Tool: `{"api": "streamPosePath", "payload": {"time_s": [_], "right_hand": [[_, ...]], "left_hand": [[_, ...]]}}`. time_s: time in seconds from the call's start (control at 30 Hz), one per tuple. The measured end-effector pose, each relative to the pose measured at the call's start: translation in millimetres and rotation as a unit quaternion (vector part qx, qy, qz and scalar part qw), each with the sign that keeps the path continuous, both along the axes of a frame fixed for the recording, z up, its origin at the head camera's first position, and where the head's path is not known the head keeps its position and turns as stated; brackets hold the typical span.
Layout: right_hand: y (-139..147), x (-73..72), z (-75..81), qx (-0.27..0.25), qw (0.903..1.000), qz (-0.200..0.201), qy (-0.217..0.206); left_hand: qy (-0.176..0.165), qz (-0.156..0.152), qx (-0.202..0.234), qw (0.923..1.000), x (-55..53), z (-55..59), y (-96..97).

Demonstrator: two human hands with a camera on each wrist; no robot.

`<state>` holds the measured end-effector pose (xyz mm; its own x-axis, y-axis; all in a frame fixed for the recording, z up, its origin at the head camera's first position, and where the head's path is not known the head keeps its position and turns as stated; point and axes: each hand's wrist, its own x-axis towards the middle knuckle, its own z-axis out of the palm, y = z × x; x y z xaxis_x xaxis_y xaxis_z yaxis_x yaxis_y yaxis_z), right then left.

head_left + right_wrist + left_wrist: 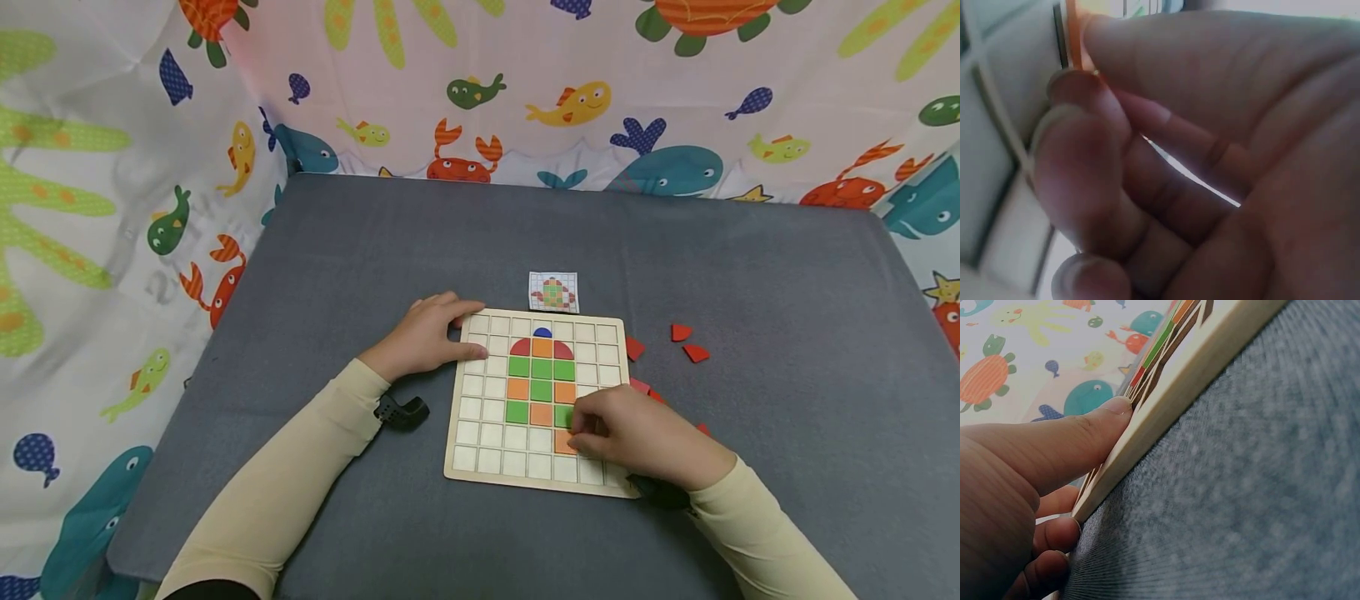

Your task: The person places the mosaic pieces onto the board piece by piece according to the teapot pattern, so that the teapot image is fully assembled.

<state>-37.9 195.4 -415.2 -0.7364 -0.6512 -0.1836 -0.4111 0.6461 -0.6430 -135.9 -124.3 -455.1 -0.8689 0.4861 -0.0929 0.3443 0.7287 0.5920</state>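
A wooden grid board (468,457) lies on the table, with green, orange, red and blue tiles set in its middle columns. My left hand (429,335) holds the board's far left corner. In the left wrist view its thumb (1094,434) lies over the rim, the other fingers at the outer edge. Over the lower right of the grid, my right hand (637,433) pinches an orange square tile (562,442) at a cell below a green square (562,416). The right wrist view shows the orange tile (1074,34) edge-on between thumb and fingertips, close to the grid.
A small picture card (553,292) with a turtle-like pattern lies beyond the board's far edge. Several loose red pieces (696,354) are scattered to the right, some partly hidden by my right hand. A sea-animal curtain (510,100) borders the grey table (360,242).
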Motion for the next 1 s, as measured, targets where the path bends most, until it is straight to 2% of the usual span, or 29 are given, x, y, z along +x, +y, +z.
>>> {"api": "streamPosePath", "payload": {"time_s": [0.3,0.5,0.8,1.0], "right_hand": [[29,-6.3,11.1,0.028,0.9979,-0.058,0.006],[48,-5.6,14.6,0.041,0.9949,-0.092,0.007],[69,12.1,10.9,0.070,0.9921,-0.104,0.004],[79,28.1,3.7,0.079,0.9912,-0.104,-0.021]], "left_hand": [[0.002,-0.001,-0.001,1.0000,-0.1,-0.6,-0.6],[0.006,-0.003,0.005,1.0000,-0.6,-1.0,-1.7],[0.008,-0.004,0.003,1.0000,-2.4,-1.8,-1.0],[0.006,-0.002,0.002,1.0000,-2.3,-2.7,-1.3]]}}
